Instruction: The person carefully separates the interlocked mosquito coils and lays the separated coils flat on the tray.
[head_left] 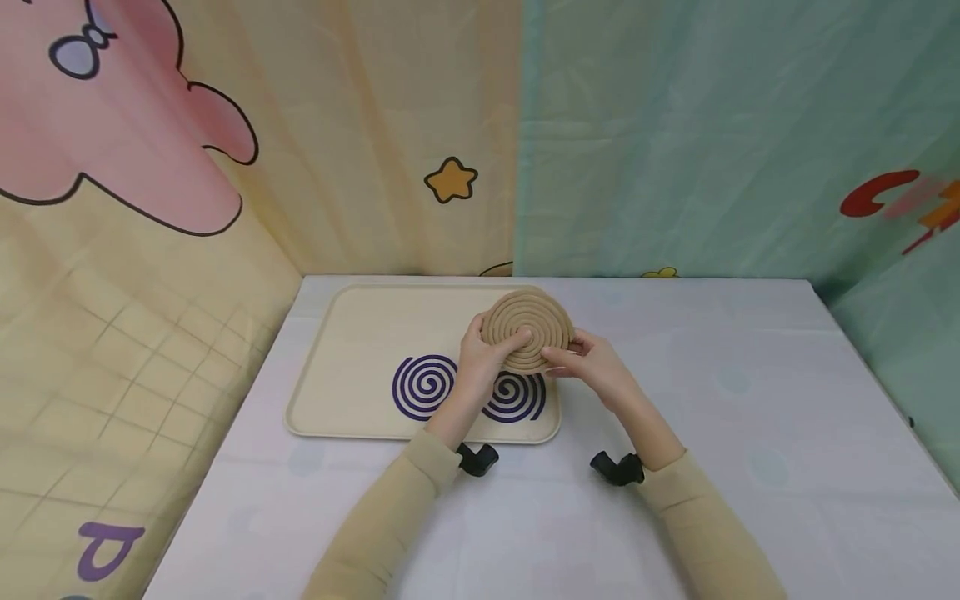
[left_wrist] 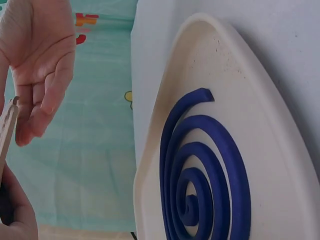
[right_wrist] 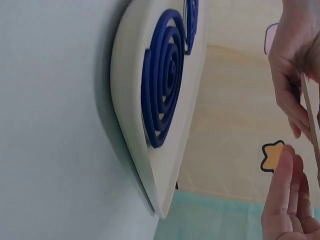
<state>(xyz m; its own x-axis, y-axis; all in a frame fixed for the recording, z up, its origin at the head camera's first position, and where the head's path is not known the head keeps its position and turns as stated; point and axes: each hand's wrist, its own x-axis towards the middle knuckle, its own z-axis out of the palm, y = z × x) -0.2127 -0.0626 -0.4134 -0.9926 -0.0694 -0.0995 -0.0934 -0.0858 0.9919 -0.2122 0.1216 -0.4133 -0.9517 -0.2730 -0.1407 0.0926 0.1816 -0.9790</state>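
A flat tan spiral coil (head_left: 528,331) is held up above the right part of the tray. My left hand (head_left: 481,354) grips it, thumb pressed on the coil's face and fingers behind its left side. At its lower right edge my right hand (head_left: 596,367) has its fingers extended and fairly straight, close against the rim. The wrist views show the coil edge-on as a thin tan strip (right_wrist: 309,107). Below, a purple-blue spiral (head_left: 513,397) lies on the cream tray (head_left: 360,333), partly behind my left hand. To its left is a second purple-blue spiral (head_left: 424,387).
White cloth covers the table (head_left: 735,392) under and around the tray. Patterned curtains (head_left: 390,125) hang behind the table and at both sides. Each wrist wears a black mount, the left mount (head_left: 477,460) and the right mount (head_left: 617,469).
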